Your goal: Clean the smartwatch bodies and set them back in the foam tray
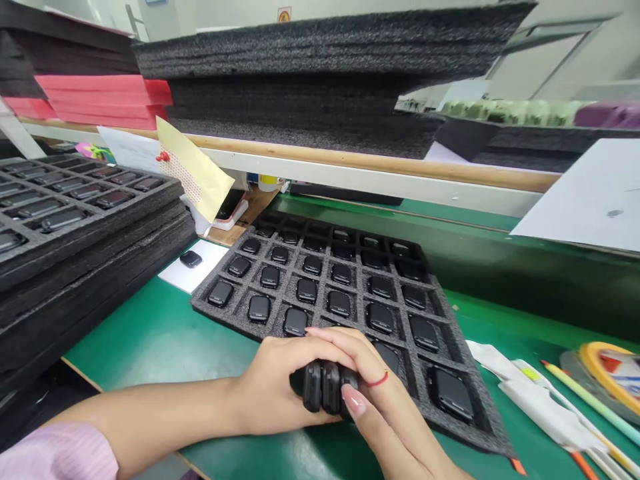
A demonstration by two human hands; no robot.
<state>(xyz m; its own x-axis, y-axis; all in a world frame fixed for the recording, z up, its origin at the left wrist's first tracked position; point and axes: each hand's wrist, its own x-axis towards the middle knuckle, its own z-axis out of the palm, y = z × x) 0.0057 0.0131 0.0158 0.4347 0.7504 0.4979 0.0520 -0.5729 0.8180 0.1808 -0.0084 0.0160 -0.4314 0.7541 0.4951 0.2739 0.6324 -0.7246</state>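
Note:
A black foam tray [227, 319] with a grid of pockets lies on the green table, and most pockets hold a small black watch-like device [307, 290]. My left hand [273, 387] rests at the tray's near edge, fingers curled around a row of several black devices [325, 388] stood side by side. My right hand [375, 400] comes in from the lower right, its fingers laid over the same stack and pressing on it. A red band circles one right finger.
A tall stack of foam trays [75, 267] filled with devices stands at the left. One loose device [191, 259] lies on a white card. Overhead, a shelf carries black foam sheets [320, 73] and red sheets [100, 100]. Pencils, white wrappers and a tape roll [610, 373] lie at right.

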